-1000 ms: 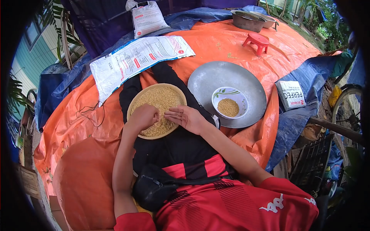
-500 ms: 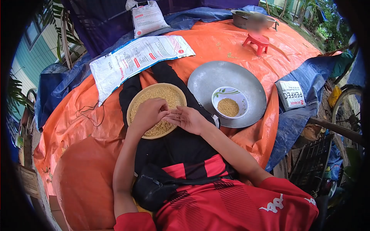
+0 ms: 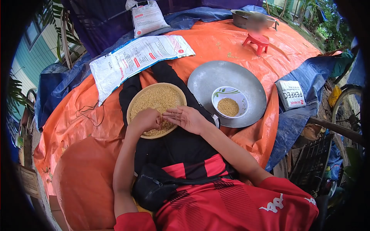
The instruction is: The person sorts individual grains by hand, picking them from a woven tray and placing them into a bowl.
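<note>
A round tan basin [image 3: 133, 96] full of golden grain [image 3: 162, 96] rests on my black-trousered legs. Over its near side, my left hand [image 3: 147, 120] is curled with its fingertips pointing down toward the grain; whatever it pinches is hidden. Beside it, my right hand [image 3: 187, 119] lies palm up at the basin's right rim, fingers stretched toward the left hand. Specks that look like grains may lie on that palm, too small to be sure. To the right, a white bowl [image 3: 239, 97] with a green leaf pattern holds more grain and stands on a large round metal tray [image 3: 204, 79].
An orange tarp [image 3: 216, 42] covers the ground, with blue tarp at its edges. A flattened white sack [image 3: 127, 63] lies beyond my feet, and a full sack [image 3: 148, 19] stands behind it. A red stool [image 3: 257, 41], a folded sack [image 3: 291, 96] and a bicycle wheel [image 3: 348, 107] are rightward.
My left hand has come down and slightly left, away from the right fingertips, and its fingers now curl downward. The right hand has barely moved.
</note>
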Demonstrator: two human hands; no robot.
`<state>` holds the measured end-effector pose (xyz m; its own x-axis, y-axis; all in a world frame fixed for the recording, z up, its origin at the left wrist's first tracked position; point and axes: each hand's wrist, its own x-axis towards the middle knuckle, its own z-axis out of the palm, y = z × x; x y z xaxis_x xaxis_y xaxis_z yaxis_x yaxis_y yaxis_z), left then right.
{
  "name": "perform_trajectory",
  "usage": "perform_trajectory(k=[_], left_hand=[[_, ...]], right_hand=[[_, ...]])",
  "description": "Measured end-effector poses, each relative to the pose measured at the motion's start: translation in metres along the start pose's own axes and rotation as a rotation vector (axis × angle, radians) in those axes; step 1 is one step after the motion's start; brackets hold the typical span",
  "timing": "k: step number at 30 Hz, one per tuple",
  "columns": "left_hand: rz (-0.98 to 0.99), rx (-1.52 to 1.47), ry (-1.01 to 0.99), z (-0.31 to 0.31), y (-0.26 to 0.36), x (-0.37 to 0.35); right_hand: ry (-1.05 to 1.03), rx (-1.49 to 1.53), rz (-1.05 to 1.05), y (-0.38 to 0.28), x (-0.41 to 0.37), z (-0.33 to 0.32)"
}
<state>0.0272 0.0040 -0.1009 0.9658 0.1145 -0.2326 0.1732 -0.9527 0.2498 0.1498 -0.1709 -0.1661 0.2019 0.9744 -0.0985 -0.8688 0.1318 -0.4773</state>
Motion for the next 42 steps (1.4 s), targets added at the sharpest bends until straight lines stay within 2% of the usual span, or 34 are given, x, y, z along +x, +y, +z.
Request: perform_trajectory(k=[4, 13, 16, 31, 42], left_hand=[[-0.009, 0.068, 0.054, 0.001, 0.000, 0.002], [-0.012, -0.052, 0.118, -0.008, -0.007, -0.003], [0.016, 0.019, 0.135, -0.010, -0.003, -0.005], [0.036, -0.053, 0.170, -0.010, -0.006, -0.004], [0.046, 0.030, 0.212, -0.015, -0.002, -0.008]], right_hand=[[0.010, -0.013, -0.002, 0.000, 0.000, 0.002], [0.023, -0.046, 0.005, -0.001, -0.002, 0.006], [0.018, -0.048, 0.005, -0.001, -0.002, 0.005], [0.008, -0.065, -0.005, -0.001, -0.002, 0.006], [0.015, -0.074, -0.001, -0.002, -0.003, 0.007]])
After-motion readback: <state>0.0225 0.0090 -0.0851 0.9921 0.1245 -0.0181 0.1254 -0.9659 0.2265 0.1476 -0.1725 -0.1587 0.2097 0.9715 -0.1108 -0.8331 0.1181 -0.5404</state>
